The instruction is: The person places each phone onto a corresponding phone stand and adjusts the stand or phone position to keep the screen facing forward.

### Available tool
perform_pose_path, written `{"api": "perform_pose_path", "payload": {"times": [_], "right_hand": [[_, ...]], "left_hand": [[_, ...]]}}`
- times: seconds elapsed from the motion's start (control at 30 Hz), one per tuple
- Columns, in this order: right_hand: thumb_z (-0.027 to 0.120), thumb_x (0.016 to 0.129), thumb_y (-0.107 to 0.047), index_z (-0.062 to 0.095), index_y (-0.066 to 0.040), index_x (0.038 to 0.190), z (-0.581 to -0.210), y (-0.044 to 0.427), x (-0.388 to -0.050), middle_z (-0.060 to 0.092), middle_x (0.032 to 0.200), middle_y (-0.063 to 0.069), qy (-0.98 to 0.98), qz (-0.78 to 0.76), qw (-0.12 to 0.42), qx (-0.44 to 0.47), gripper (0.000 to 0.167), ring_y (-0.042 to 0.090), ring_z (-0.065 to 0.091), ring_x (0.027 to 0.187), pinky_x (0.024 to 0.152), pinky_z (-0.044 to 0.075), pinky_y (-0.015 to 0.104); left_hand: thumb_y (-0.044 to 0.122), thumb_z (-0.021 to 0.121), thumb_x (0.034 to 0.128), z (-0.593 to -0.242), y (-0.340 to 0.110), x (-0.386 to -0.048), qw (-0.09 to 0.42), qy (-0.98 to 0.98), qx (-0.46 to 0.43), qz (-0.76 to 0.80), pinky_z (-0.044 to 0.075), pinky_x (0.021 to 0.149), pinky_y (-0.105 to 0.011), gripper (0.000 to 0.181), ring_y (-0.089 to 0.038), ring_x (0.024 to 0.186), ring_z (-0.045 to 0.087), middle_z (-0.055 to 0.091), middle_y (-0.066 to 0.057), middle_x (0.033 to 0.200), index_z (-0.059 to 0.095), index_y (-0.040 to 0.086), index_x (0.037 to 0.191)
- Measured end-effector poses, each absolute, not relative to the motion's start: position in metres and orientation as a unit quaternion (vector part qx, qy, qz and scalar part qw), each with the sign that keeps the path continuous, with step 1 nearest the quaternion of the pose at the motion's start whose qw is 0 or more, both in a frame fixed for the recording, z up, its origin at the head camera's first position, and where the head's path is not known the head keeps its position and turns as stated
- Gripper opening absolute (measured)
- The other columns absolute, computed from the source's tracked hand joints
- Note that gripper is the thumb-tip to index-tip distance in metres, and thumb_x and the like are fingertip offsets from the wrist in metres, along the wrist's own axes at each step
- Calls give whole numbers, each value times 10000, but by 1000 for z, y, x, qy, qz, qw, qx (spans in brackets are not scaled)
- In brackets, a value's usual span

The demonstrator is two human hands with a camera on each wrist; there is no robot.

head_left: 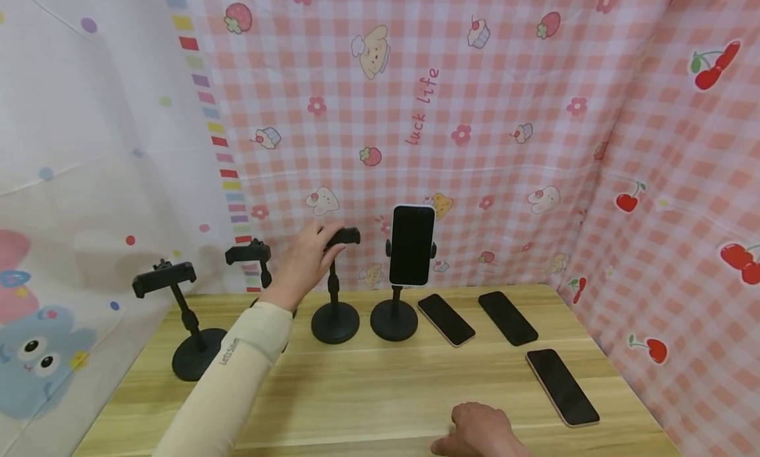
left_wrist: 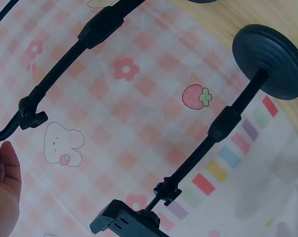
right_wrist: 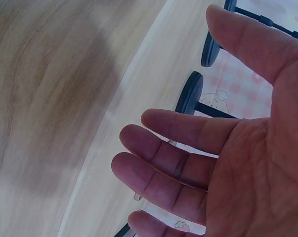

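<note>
In the head view my left hand (head_left: 307, 256) holds the black clamp (head_left: 351, 236) at the top of a phone stand (head_left: 335, 324), thumb below and fingers above. The left wrist view shows only part of that left hand (left_wrist: 4, 190) at its edge, so the grip is mostly out of sight there. To the right, an upright phone (head_left: 412, 246) sits in the clamp of another black stand (head_left: 394, 321). My right hand (head_left: 481, 432) hovers low over the table's front part; in the right wrist view its fingers (right_wrist: 153, 180) are spread, holding nothing.
Two more stands, one with its clamp (head_left: 164, 277) at far left and one with its clamp (head_left: 248, 253) partly behind my forearm, hold no phone. Three phones (head_left: 446, 320) (head_left: 508, 318) (head_left: 562, 388) lie on the right of the wooden table (head_left: 368, 404). Patterned cloth (head_left: 499, 81) hangs behind.
</note>
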State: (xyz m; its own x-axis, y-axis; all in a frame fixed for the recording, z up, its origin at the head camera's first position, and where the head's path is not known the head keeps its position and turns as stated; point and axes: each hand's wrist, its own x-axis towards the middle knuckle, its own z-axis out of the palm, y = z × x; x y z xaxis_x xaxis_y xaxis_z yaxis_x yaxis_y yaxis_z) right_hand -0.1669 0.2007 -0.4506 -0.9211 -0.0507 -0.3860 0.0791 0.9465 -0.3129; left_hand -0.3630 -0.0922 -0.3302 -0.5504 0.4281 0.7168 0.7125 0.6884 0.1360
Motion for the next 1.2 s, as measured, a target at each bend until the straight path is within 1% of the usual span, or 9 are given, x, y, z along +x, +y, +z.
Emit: {"api": "perform_pose_path", "payload": {"times": [0.07,0.2,0.3,0.43,0.53,0.67,0.8,1.03,1.2], "right_hand": [[792,811,-422,654,-56,876,-451,201,-167,558,774,29,966,-164,199,7,397,222,505,708,753,484,467],[794,805,-428,652,-55,874,-452,203,-168,561,779,29,966,-164,199,6,404,224,506,711,745,482,469],[796,800,-443,659,-53,897,-453,204,-169,575,802,31,965,-161,204,17,424,229,514,730,770,479,484],[790,804,-467,666,-46,940,-453,206,-171,584,829,37,963,-160,216,34,459,240,521,754,795,473,490],[784,809,-474,666,-43,953,-453,208,-172,587,835,39,961,-160,221,38,469,242,525,756,788,478,485],[783,809,-472,668,-44,955,-453,209,-172,597,844,36,962,-157,220,36,467,235,533,760,793,486,493],[785,807,-468,666,-49,931,-453,209,-171,591,829,32,964,-155,215,32,453,229,528,746,782,487,488],[784,812,-462,662,-41,929,-452,210,-170,588,820,40,963,-158,214,37,453,240,527,742,778,488,485],[780,808,-479,668,-33,964,-451,217,-172,608,856,44,965,-157,209,35,485,244,537,766,791,490,492]], "left_hand": [[192,674,960,-330,-91,-363,334,-856,-333,-213,434,643,-367,378,-241,754,481,515,-126,982,590,80,1312],[227,670,966,-329,-90,-363,324,-862,-326,-213,468,670,-384,419,-259,797,515,526,-146,1048,565,60,1336],[254,666,968,-329,-90,-363,311,-867,-317,-225,514,762,-424,485,-299,915,569,535,-181,1196,513,42,1377],[214,681,959,-332,-92,-365,303,-865,-311,-251,519,867,-460,504,-338,1051,592,525,-197,1289,466,22,1373],[168,699,944,-333,-93,-365,305,-863,-311,-256,518,860,-463,482,-338,1026,597,536,-192,1236,482,26,1350],[239,694,952,-329,-91,-362,305,-879,-291,-221,528,805,-457,473,-321,966,602,544,-174,1210,511,64,1352],[318,658,969,-323,-86,-359,286,-898,-272,-195,529,833,-462,481,-317,1027,605,562,-161,1254,518,88,1368],[297,645,972,-320,-83,-360,252,-896,-294,-215,503,906,-455,449,-294,1108,591,575,-119,1275,542,105,1365],[266,651,973,-320,-85,-360,238,-895,-288,-244,485,941,-472,472,-315,1150,573,556,-141,1309,523,86,1390]]}}
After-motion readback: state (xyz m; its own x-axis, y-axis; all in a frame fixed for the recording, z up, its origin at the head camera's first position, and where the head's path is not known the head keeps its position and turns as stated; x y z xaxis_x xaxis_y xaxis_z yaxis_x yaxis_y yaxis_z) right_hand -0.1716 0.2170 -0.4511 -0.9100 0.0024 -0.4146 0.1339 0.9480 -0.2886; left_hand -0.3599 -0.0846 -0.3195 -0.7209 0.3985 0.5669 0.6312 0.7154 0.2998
